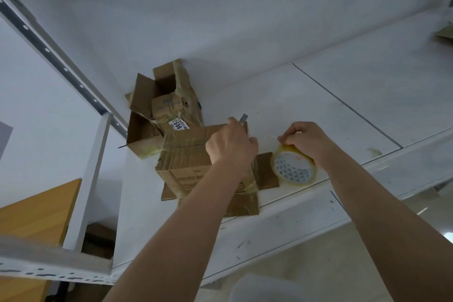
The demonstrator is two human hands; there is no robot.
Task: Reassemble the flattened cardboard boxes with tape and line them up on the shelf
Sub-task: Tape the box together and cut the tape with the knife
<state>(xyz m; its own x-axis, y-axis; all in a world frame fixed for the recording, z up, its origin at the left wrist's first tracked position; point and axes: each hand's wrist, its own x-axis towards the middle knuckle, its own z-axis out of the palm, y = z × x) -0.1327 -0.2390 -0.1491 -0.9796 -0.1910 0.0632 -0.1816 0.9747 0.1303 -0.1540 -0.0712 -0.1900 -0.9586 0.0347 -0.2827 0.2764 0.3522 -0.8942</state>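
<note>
2 bare hands work over a white shelf (pixel 343 95), where a brown cardboard box (pixel 186 154) sits near the front edge. Curled on the box's right top edge, the left hand (pixel 230 142) grips a small grey blade (pixel 243 117), while the right hand (pixel 308 141), just to its right, holds a roll of clear tape (pixel 293 167) and pinches its loose end. A short strip of tape (pixel 267 138) stretches sideways between the hands, so the blade hand is nearer the cut.
</note>
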